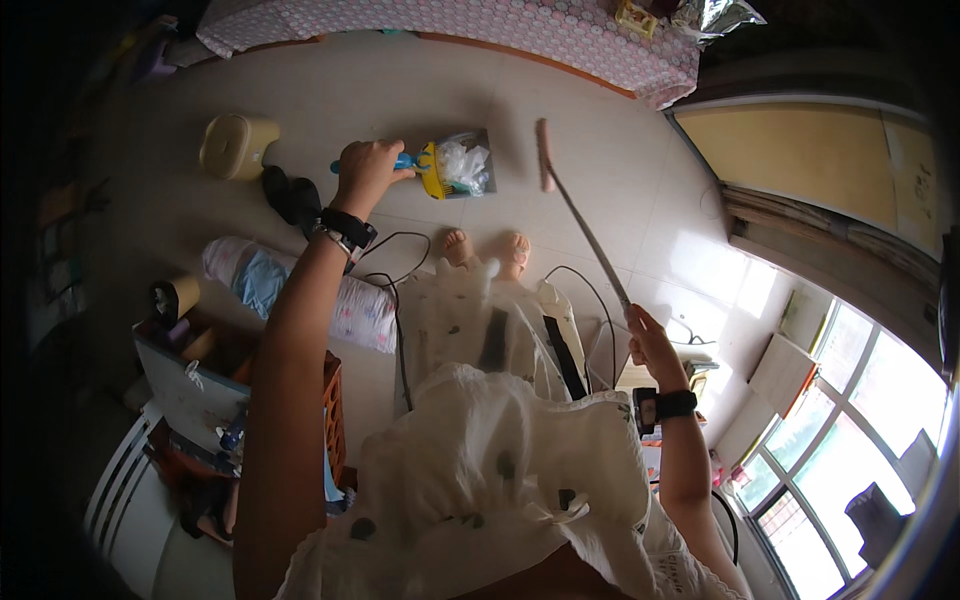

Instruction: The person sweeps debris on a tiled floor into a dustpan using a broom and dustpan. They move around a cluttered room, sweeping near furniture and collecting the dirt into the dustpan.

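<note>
My left hand (369,171) is closed around the blue handle of a dustpan with a yellow, toothed rear part (433,172). Clear plastic wrappings (463,166) lie in its dark pan (487,154), over the tiled floor. In my right hand (651,343) is the long handle (592,240) of a broom or similar sweeping tool. Its pinkish, narrow head (544,155) is to the right of the dustpan, apart from it. Both wrists carry black bands.
Dark slippers (289,196) and a beige bin (238,146) are at the left. A wrapped roll (364,311) lies near a box of goods (191,352). Black cables (401,330) run beside my legs. A cloth-covered piece of furniture (480,22) stands ahead.
</note>
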`<action>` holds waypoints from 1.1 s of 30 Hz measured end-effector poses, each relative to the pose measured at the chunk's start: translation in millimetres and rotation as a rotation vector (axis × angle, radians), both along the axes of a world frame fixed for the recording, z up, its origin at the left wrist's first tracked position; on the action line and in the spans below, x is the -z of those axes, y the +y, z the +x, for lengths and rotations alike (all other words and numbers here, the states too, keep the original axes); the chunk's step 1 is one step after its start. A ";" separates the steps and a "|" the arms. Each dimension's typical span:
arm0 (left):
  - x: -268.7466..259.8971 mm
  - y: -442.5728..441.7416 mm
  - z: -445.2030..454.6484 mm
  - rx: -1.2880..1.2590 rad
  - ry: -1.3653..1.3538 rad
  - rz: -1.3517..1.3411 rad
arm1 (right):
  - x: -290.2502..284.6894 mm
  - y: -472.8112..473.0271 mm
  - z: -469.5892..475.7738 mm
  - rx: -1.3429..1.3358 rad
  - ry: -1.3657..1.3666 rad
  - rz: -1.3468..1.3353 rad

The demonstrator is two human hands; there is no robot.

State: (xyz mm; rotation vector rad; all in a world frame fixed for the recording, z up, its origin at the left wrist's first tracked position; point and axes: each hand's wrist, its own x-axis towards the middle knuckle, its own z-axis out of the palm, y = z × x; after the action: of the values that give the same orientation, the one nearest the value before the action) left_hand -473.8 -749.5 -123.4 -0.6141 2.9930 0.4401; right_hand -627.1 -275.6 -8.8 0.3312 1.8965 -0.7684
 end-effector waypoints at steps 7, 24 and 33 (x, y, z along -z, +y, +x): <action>3.6 4.9 -3.6 -0.005 0.015 -0.029 | 41.8 -29.4 -7.3 -0.077 -0.082 0.083; 4.7 5.1 -3.6 -0.011 0.057 -0.043 | 4.8 -49.6 -7.3 0.050 -0.156 -0.152; -0.5 7.3 -3.8 -0.037 0.025 -0.080 | -14.1 -1.3 -20.4 -0.776 0.336 0.142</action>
State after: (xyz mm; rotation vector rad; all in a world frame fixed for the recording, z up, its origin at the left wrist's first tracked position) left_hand -477.6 -742.2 -122.9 -0.6755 3.0401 0.3338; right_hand -647.6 -276.8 5.3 -0.4662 2.1619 -0.1655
